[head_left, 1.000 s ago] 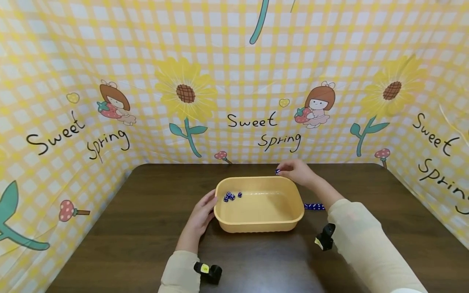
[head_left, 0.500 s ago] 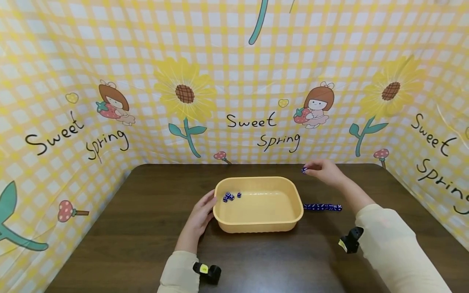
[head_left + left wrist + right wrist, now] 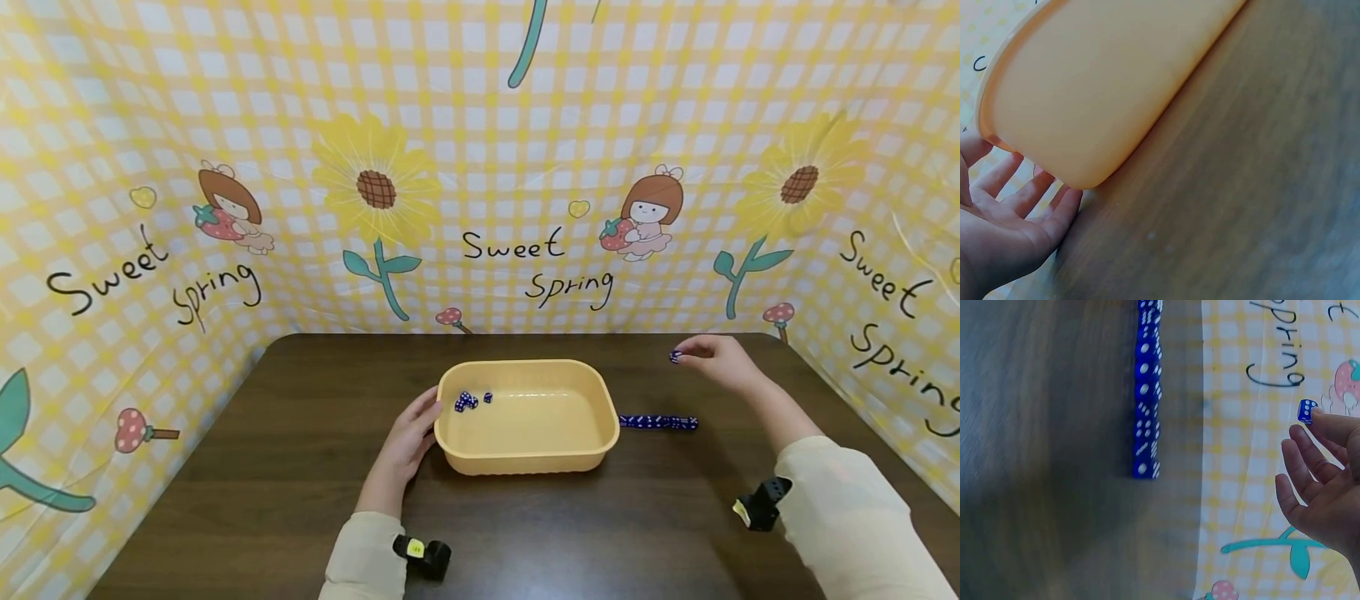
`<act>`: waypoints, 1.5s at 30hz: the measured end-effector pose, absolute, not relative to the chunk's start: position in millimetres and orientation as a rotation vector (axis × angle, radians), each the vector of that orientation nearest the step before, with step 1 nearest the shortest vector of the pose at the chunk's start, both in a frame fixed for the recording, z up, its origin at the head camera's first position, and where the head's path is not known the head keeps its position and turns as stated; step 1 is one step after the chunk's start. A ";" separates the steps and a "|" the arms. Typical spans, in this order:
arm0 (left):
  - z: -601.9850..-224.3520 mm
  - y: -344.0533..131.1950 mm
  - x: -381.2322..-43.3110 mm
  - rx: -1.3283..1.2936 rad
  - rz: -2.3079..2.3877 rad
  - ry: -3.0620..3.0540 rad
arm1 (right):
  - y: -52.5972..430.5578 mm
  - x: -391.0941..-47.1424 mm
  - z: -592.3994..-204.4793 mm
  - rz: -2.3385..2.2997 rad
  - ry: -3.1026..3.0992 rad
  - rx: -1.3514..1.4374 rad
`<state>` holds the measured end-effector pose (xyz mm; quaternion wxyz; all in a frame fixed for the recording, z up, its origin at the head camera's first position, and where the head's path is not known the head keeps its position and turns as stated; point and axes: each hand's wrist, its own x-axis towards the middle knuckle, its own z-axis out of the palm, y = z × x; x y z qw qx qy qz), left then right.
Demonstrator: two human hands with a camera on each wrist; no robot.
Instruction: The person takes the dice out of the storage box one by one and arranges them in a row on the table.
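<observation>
In the head view my right hand [image 3: 722, 364] pinches a blue die [image 3: 676, 357] with white pips, held up over the back right of the table. The right wrist view has this die [image 3: 1307, 411] at the tips of thumb and finger, the other fingers loosely spread. My left hand [image 3: 408, 437] rests against the left end of a yellow plastic tub [image 3: 525, 465], its relaxed fingers [image 3: 1063, 209] touching the outer wall below the rim. Inside the tub, several blue dice [image 3: 465, 402] lie near its left end. A row of dice [image 3: 658, 422] extends rightward from behind the tub's right side.
Both hands work over a dark wooden table [image 3: 285, 500]. A yellow checked cloth [image 3: 480, 167] hangs along the back and sides. Black wrist cameras [image 3: 761, 504] sit on both cream sleeves.
My right hand has moved right with the die, from behind the tub's back right corner to beyond the row's right end, uncovering more of the row. My left hand stays at the tub.
</observation>
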<state>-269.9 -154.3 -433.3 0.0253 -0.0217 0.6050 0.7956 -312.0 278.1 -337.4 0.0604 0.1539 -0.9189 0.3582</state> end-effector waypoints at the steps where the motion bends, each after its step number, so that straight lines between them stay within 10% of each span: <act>1: -433.4 -154.4 -270.1 -0.065 2.459 1.872 | 280.9 -310.5 -338.9 1.084 -2.790 0.446; 45: -432.7 -154.1 -271.1 -0.057 2.425 1.864 | 324.9 -281.6 -423.5 1.190 -2.818 0.264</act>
